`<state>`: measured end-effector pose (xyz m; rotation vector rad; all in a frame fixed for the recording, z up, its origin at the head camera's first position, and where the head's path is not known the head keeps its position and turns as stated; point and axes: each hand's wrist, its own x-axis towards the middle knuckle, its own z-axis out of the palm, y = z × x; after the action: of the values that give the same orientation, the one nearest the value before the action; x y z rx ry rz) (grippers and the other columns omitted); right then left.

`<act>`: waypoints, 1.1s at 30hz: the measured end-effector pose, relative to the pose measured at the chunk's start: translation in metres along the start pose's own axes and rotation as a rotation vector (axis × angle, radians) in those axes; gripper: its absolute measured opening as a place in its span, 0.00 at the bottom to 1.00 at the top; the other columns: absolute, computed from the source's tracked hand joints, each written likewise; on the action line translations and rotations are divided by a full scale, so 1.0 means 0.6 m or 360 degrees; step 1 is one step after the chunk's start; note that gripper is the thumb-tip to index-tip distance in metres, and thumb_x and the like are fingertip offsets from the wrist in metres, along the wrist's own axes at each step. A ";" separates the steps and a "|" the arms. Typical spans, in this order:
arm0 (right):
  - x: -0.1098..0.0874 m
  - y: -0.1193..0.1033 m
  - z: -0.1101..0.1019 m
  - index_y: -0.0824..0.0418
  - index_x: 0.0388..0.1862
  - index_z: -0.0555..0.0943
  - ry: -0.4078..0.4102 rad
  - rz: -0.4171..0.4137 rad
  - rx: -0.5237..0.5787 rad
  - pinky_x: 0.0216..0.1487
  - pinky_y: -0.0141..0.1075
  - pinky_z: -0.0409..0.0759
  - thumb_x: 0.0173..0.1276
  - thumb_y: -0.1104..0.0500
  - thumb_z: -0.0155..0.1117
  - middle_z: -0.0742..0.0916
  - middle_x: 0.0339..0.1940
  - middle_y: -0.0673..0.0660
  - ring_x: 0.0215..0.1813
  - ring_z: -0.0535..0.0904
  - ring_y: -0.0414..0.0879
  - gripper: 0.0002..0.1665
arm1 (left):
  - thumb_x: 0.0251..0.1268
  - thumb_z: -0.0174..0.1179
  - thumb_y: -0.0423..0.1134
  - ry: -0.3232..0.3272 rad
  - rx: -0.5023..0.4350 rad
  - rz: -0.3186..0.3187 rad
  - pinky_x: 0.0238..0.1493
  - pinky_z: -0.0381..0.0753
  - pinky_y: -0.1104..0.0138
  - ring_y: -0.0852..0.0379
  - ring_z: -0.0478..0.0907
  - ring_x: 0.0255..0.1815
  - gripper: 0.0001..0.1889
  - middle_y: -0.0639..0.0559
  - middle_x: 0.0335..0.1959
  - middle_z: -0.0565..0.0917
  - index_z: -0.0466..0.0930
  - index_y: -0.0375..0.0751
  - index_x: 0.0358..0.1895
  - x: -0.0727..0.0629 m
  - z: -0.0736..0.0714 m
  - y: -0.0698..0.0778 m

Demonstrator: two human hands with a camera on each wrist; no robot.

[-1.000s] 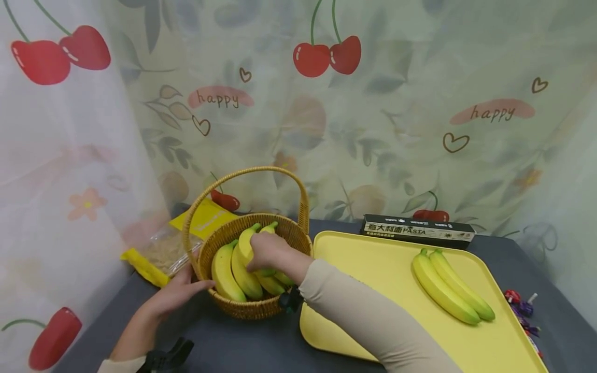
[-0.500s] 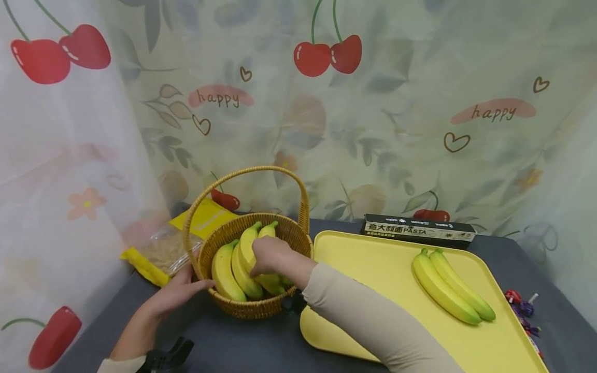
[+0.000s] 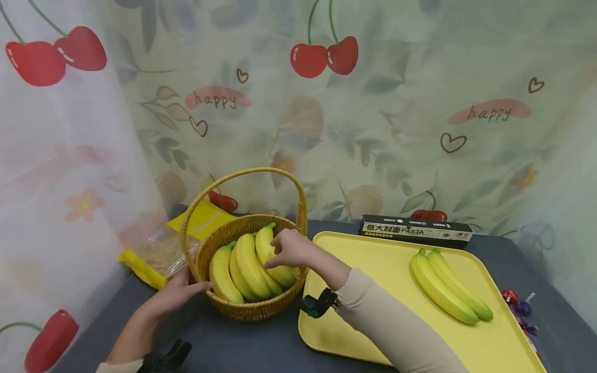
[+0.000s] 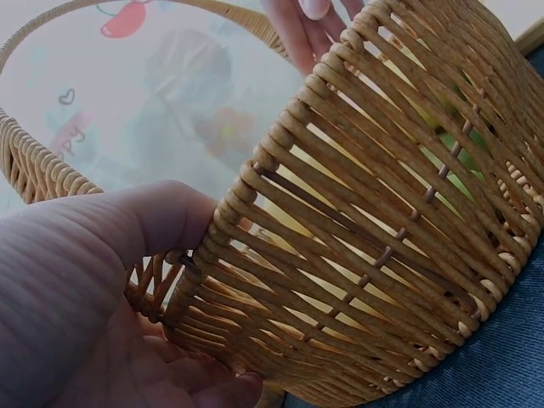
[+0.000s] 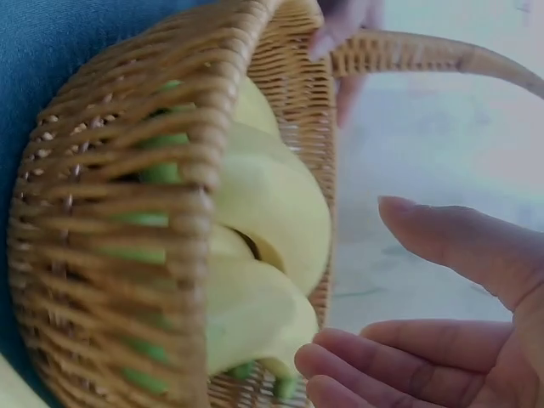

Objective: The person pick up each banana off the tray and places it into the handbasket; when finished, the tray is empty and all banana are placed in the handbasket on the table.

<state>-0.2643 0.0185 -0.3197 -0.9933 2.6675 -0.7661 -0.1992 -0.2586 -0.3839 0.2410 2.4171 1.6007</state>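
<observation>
A round wicker basket [image 3: 247,313] with a tall handle stands left of the middle and holds several yellow bananas [image 3: 250,267]. At its left rim my left hand [image 3: 169,298] grips the weave; the left wrist view shows the thumb [image 4: 174,212] over the rim and the fingers curled below, outside the wall. Above the rightmost banana [image 3: 264,246] in the basket hovers my right hand [image 3: 298,251]. In the right wrist view its thumb [image 5: 450,234] and fingers [image 5: 391,365] are spread apart with nothing between them, fingertips close to the bananas.
Right of the basket lies a yellow tray [image 3: 359,269] bearing two bananas [image 3: 450,290]. A black pasta box [image 3: 417,231] sits behind the tray. Wrapped lollipops [image 3: 521,311] lie along its right side. A yellow-ended clear food bag [image 3: 158,252] is behind the basket's left.
My right hand has let go of a banana, opened its fingers and moved up and to the right. That banana now lies by the right inner wall. The left hand keeps its hold.
</observation>
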 end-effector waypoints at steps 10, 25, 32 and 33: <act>-0.065 0.051 -0.037 0.66 0.58 0.76 0.0135 0.0154 0.0187 0.51 0.43 0.78 0.56 0.49 0.70 0.82 0.54 0.63 0.54 0.80 0.54 0.34 | 0.67 0.54 0.41 0.0004 0.0008 0.0009 0.63 0.64 0.50 0.34 0.46 0.72 0.46 0.31 0.73 0.41 0.26 0.40 0.74 -0.003 -0.002 -0.002; -0.218 0.169 -0.058 0.68 0.63 0.70 0.0369 0.0389 0.0234 0.60 0.51 0.71 0.58 0.44 0.66 0.75 0.62 0.68 0.62 0.71 0.63 0.41 | 0.68 0.54 0.41 -0.0033 -0.0019 0.0044 0.63 0.63 0.48 0.36 0.47 0.72 0.45 0.33 0.74 0.42 0.28 0.44 0.74 0.000 0.007 -0.008; -0.291 0.217 -0.076 0.69 0.65 0.68 0.0451 0.0548 0.0243 0.61 0.52 0.69 0.59 0.42 0.65 0.73 0.64 0.69 0.64 0.68 0.65 0.44 | 0.68 0.53 0.41 0.0003 0.0004 0.0105 0.63 0.61 0.47 0.36 0.48 0.72 0.44 0.34 0.74 0.44 0.29 0.44 0.75 -0.001 0.002 -0.007; -0.300 0.224 -0.078 0.69 0.65 0.68 0.0464 0.0574 0.0239 0.61 0.53 0.69 0.59 0.41 0.64 0.73 0.64 0.69 0.64 0.68 0.66 0.44 | 0.68 0.53 0.40 0.0005 0.0013 0.0108 0.63 0.61 0.47 0.36 0.48 0.72 0.44 0.34 0.74 0.44 0.29 0.44 0.75 -0.001 0.002 -0.007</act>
<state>-0.2189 0.2411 -0.3515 -0.3691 2.8541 -1.0726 -0.1982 -0.2595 -0.3878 0.3253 2.4431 1.6207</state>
